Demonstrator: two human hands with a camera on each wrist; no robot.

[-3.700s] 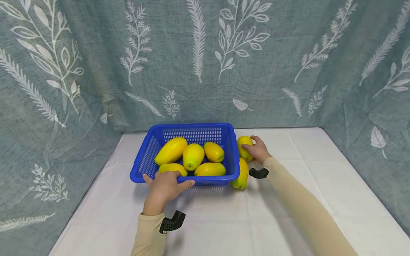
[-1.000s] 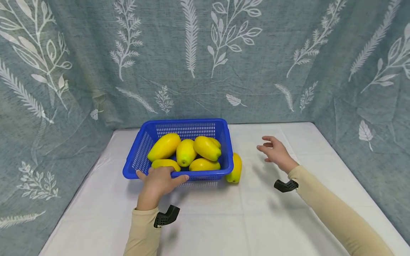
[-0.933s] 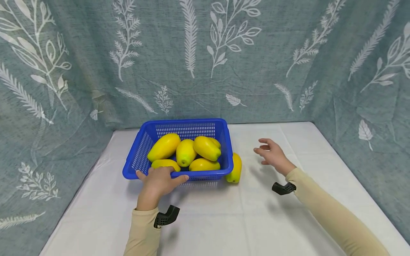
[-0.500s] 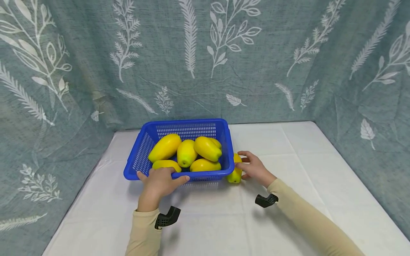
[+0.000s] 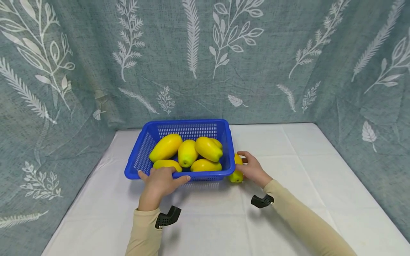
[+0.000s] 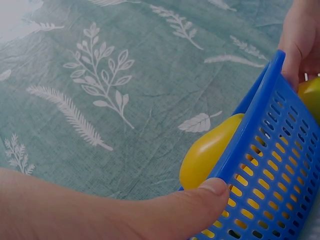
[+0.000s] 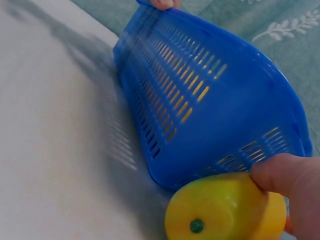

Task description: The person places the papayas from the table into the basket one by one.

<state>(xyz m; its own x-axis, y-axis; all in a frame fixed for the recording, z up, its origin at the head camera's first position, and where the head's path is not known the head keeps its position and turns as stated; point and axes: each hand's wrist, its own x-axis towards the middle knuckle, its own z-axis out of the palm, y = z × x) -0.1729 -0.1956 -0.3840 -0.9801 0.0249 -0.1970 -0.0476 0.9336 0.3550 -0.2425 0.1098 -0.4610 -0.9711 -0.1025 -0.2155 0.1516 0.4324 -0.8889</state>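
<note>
- Papaya [image 5: 236,174], yellow with a small green stem end, lies on the white tablecloth [image 5: 288,185] just outside the right wall of the blue basket [image 5: 141,156], touching or nearly touching it.
- Right hand [image 5: 253,169] grips this papaya: the wrist view shows the thumb [image 7: 280,172] curled over its top, and the head view shows fingers wrapped round its far side.
- Left hand [image 5: 160,181] holds the near rim of the blue basket, thumb [image 6: 200,200] pressed against the outside of the perforated wall and fingers hooked over the edge.
- Inside the basket lie several more yellow fruits [image 5: 187,153], piled together; one long one [image 5: 166,147] leans toward the left wall, another [image 5: 208,148] rests on top of the rest.
- Both forearms wear beige sleeves [image 5: 301,224], each with a black camera mount [image 5: 262,201] at the wrist.
- Behind the table hangs a grey-green curtain [image 5: 288,42] printed with white leaves and ferns.
</note>
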